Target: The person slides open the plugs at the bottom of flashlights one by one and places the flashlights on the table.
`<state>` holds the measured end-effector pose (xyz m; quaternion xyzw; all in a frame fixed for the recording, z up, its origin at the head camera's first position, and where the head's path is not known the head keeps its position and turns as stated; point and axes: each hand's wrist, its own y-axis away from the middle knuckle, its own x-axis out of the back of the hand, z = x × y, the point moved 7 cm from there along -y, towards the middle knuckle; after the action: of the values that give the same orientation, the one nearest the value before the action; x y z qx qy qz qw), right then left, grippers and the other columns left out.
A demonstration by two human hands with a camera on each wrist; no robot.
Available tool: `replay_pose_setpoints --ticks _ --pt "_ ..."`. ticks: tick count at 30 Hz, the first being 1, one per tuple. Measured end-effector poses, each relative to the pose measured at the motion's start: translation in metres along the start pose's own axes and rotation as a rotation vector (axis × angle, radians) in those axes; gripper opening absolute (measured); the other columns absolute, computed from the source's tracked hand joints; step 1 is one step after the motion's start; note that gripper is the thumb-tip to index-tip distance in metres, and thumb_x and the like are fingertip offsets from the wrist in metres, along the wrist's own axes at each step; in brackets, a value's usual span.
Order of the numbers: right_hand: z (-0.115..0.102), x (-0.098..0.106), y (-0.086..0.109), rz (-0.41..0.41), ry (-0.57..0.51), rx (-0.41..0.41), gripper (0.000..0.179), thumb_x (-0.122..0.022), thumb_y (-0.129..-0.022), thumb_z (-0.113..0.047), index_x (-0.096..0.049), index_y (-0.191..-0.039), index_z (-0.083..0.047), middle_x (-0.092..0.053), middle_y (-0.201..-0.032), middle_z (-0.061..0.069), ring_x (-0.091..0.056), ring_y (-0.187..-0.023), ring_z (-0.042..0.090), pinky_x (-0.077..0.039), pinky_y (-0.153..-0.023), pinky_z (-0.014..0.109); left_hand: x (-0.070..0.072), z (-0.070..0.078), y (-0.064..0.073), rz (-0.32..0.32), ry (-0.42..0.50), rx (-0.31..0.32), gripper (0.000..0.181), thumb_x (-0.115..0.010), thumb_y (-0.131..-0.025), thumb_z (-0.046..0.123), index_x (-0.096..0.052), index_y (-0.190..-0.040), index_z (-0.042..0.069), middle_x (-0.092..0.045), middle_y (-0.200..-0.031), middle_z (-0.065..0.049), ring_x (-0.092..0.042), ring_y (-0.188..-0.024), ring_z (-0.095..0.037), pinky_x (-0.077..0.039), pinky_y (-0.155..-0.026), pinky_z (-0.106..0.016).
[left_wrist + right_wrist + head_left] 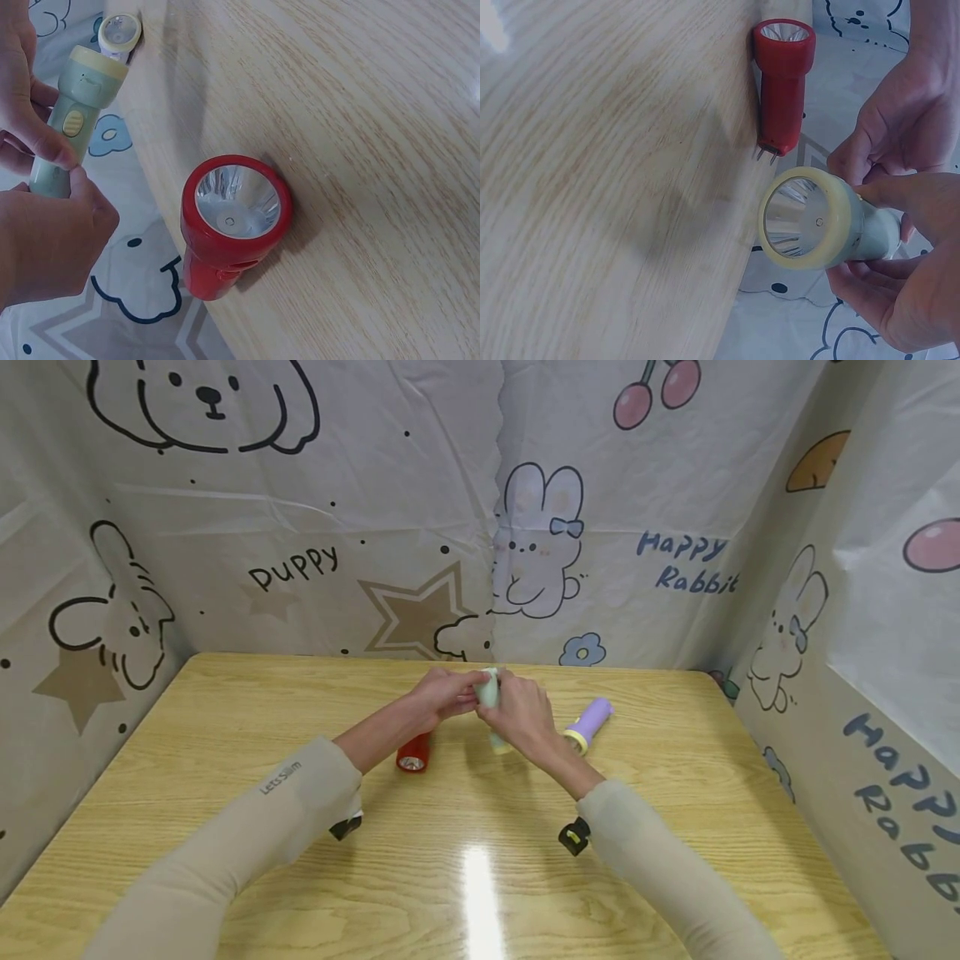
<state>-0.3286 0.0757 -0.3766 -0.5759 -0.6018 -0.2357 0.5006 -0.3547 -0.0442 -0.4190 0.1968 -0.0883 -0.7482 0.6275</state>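
A pale green flashlight [487, 691] with a cream rim is held up over the far part of the table, its lens end tilted down toward the near side. My right hand [522, 706] grips its body, thumb beside the cream switch [73, 124] in the left wrist view. At the tail end, my left hand [447, 692] pinches the flashlight between thumb and fingers. The right wrist view shows its reflector behind a cream ring [840, 217]. Just below the left hand, a red flashlight [236, 199] lies on the table, lens toward the near side.
A purple flashlight [592, 720] with a yellow rim lies right of the right hand. Two metal prongs [768, 155] stick out of the red flashlight's tail. Printed cloth [420, 510] hangs behind the wooden table [405, 868] and along both sides.
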Motion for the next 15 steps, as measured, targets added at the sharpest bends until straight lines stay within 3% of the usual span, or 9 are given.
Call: replay_pose_setpoints --ticks 7,15 --pt "0.0026 -0.0034 -0.0012 -0.015 -0.014 0.003 0.035 -0.081 -0.082 -0.023 -0.066 -0.103 0.0 -0.065 -0.081 0.009 -0.06 -0.066 0.022 -0.052 -0.056 0.035 0.0009 -0.0036 -0.0018 0.019 -0.015 0.023 0.041 -0.068 -0.096 0.015 -0.061 -0.128 -0.01 -0.063 -0.125 -0.023 -0.066 -0.11 -0.026 -0.056 -0.084 -0.026" --pt "0.0066 -0.0068 -0.0013 -0.043 -0.023 -0.018 0.031 -0.081 -0.082 -0.023 -0.066 -0.099 -0.001 -0.062 -0.076 0.007 -0.058 -0.062 0.02 -0.048 -0.05 0.03 0.0002 -0.005 -0.0036 0.021 -0.018 0.032 0.036 -0.069 -0.094 0.008 -0.062 -0.124 -0.012 -0.064 -0.124 -0.024 -0.07 -0.092 -0.02 -0.056 -0.084 -0.026"
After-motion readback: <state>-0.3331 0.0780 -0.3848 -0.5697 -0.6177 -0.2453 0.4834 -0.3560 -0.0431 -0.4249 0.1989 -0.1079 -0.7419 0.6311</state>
